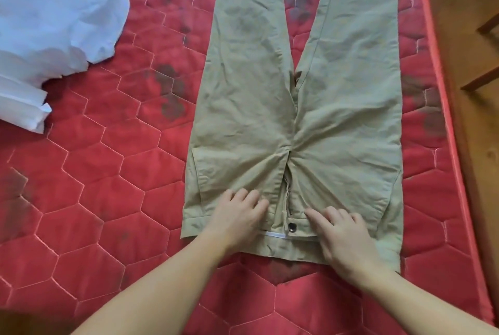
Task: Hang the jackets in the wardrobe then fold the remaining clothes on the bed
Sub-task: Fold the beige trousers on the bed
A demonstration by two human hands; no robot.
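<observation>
Khaki trousers (297, 118) are laid flat, front up, on the red quilted mattress (108, 172). The waistband is pressed by the left hand (237, 216) and right hand (340, 235), fingers loosely curled, nothing gripped. Wrinkles should be smoothed outward before one leg is folded over the other.

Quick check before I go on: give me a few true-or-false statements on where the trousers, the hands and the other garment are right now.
1. The trousers lie flat and unfolded on the bed. True.
2. The left hand grips the white garment. False: it rests on the trousers near the waistband.
3. The right hand touches the trousers beside the button. True.
4. The white garment lies on top of the trousers. False: it lies apart, at the far left of the bed.
</observation>
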